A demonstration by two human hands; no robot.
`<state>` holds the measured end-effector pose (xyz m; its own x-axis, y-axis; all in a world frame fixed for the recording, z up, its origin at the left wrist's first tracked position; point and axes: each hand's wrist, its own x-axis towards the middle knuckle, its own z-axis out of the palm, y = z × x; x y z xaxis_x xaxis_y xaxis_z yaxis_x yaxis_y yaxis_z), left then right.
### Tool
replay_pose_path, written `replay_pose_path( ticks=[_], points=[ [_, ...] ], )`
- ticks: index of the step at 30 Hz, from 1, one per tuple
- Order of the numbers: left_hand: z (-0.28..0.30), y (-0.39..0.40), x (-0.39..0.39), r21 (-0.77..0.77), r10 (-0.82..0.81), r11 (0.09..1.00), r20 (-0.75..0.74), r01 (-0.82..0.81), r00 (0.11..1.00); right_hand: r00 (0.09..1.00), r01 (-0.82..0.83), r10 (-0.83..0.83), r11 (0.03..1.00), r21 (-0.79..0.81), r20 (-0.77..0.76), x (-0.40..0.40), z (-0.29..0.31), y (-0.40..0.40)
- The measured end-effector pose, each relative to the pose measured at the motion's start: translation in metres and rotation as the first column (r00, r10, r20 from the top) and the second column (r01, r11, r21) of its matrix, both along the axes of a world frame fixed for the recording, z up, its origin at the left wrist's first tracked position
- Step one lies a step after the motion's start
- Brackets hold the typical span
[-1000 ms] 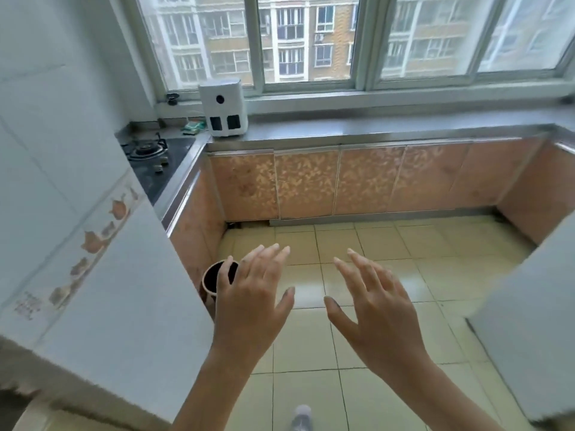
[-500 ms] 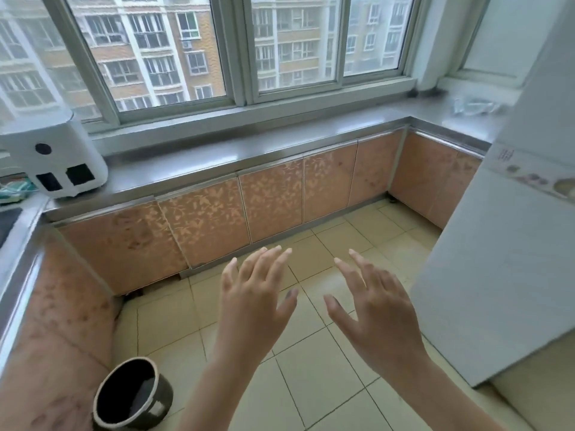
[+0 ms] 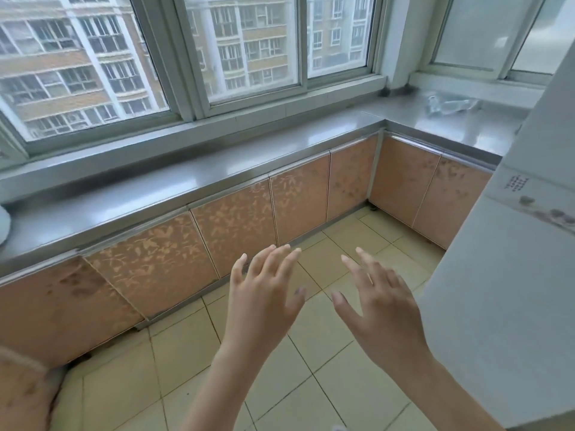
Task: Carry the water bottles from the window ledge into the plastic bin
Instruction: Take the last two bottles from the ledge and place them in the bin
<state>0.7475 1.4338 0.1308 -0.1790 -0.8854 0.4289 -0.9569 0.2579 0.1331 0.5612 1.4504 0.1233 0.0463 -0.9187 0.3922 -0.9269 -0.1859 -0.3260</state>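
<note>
Clear plastic water bottles (image 3: 451,105) lie on the grey window ledge (image 3: 460,126) at the far right, partly cut off by a white tiled wall. My left hand (image 3: 264,293) and my right hand (image 3: 379,303) are raised side by side over the tiled floor, fingers spread, holding nothing. Both hands are well short of the bottles. A pale bottle cap (image 3: 339,428) peeks in at the bottom edge. No plastic bin is in view.
A long grey counter (image 3: 186,188) with orange patterned cabinet doors (image 3: 236,225) runs under the windows and turns a corner at the right. A white tiled wall (image 3: 510,275) juts in on the right. A white appliance's edge (image 3: 3,222) shows at far left.
The view has swung right and moved closer to the counter. The stove, the white appliance and the dark pot on the floor have slid out of view. Both hands stay open and raised.
</note>
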Motion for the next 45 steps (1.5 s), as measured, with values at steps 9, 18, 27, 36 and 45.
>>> replay_pose_path(
  ticks=[9,18,27,36,45],
  points=[
    [0.01,-0.172,-0.045,-0.017,0.001,1.0,0.01,-0.001,1.0,0.999,0.033,-0.033,0.999,-0.017,0.008,-0.054,0.01,-0.167],
    [-0.006,-0.355,-0.089,-0.036,-0.109,0.993,-0.006,0.108,0.994,0.987,0.15,-0.151,0.989,-0.012,-0.054,-0.099,-0.002,-0.327],
    [0.006,-0.563,-0.142,-0.023,-0.27,0.963,0.003,0.27,0.963,0.939,0.327,-0.326,0.945,-0.007,-0.113,-0.139,0.014,-0.493],
    [0.007,-0.7,-0.219,-0.001,-0.39,0.921,0.005,0.39,0.921,0.89,0.445,-0.439,0.895,0.023,-0.122,-0.202,0.009,-0.611],
    [-0.005,-0.844,-0.336,0.004,-0.398,0.917,0.042,0.398,0.916,0.881,0.469,-0.459,0.88,0.077,-0.118,-0.318,-0.001,-0.758]
  ],
)
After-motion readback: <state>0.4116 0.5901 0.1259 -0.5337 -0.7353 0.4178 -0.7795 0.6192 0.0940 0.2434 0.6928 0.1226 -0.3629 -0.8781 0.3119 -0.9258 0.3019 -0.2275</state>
